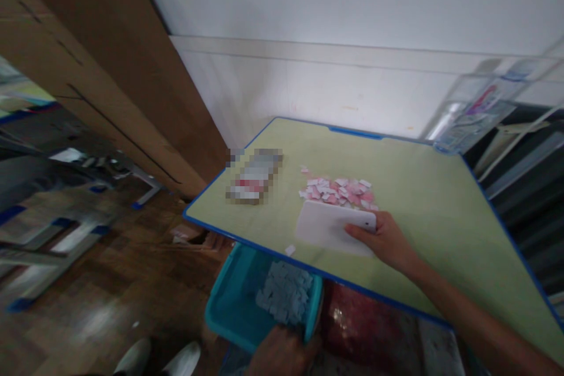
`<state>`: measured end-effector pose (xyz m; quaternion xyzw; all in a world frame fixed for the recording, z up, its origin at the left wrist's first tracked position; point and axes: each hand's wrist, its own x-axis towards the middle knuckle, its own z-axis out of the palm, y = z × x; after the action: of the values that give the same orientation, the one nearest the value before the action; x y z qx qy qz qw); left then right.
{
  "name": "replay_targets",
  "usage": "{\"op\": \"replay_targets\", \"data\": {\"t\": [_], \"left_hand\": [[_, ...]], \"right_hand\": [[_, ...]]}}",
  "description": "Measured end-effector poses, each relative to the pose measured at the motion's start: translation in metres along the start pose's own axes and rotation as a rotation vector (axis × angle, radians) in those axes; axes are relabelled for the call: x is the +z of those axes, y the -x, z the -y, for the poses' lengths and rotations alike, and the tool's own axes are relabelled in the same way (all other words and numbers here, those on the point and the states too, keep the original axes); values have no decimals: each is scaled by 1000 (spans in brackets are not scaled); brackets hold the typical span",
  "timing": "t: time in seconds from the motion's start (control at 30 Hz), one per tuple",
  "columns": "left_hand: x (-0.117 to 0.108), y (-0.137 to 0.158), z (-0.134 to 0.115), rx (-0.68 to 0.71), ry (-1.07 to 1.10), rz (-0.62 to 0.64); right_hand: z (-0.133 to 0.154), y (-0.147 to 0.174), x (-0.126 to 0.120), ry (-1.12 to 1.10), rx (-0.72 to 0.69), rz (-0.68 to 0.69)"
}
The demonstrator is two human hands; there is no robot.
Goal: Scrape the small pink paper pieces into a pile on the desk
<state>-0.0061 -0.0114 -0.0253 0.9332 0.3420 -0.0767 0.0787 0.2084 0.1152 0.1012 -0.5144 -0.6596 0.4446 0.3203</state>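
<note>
Spatially, the heap of pink and white scraps [337,191] lies at about 11 o'clock from the right hand [386,239], just past the far edge of the white card [328,223] which that hand grips by its 3 o'clock end. The card's long axis runs from between 9 and 10 o'clock to between 3 and 4, nearly parallel to the near edge of the table [423,188], so that one long side adjoins the heap; contact between the two cannot be told. The thumb presses the card's near face, and the other fingers are largely hidden behind it. At about 8 o'clock from this grip, below the table edge, stands a teal bin [218,305] holding pale pieces [284,294]. The left hand [282,351], dark and blurred, lies at the bin's 5 o'clock rim; how far its fingers are closed cannot be told. The right hand is the nearer to the heap, the left to the bin. A single pale scrap [289,250] lies near the table edge, at about 8 o'clock from the card.
</note>
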Motion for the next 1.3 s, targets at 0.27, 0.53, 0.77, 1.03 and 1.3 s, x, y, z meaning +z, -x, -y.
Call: {"op": "replay_targets", "data": {"t": [0.27, 0.53, 0.77, 1.03, 1.3], "left_hand": [[12, 1, 0, 5, 13, -27], [12, 3, -1, -5, -25, -88], [6, 3, -3, -13, -23, -49], [17, 4, -2, -18, 29, -114], [12, 2, -1, -19, 13, -66]], "right_hand": [[2, 1, 10, 75, -20, 50], [4, 7, 16, 66, -44, 93], [1, -1, -19, 51, -82, -385], [-8, -11, -26, 124, -116, -369], [-5, -8, -36, 120, -92, -336]]}}
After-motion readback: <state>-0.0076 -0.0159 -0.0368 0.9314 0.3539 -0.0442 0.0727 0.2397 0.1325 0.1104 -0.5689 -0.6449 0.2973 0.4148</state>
